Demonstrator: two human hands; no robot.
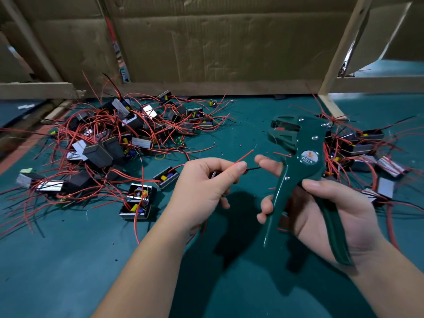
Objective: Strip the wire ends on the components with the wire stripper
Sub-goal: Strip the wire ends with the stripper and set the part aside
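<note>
My left hand (pixel 204 184) holds a small component, mostly hidden in the palm, and pinches its red wire (pixel 243 158) and black wire (pixel 252 168) between thumb and forefinger. The red wire points up and right towards the stripper's jaws. My right hand (pixel 325 212) grips the green wire stripper (pixel 298 166) by its handles, jaws (pixel 281 129) up and to the left, a short way from the wire ends. The right forefinger reaches out near the black wire's tip.
A large heap of black components with red wires (pixel 114 138) lies at the left on the green mat (pixel 68 260). A smaller heap (pixel 362 152) lies at the right behind the stripper. Cardboard walls (pixel 206 47) and a wooden post (pixel 332 88) close the back.
</note>
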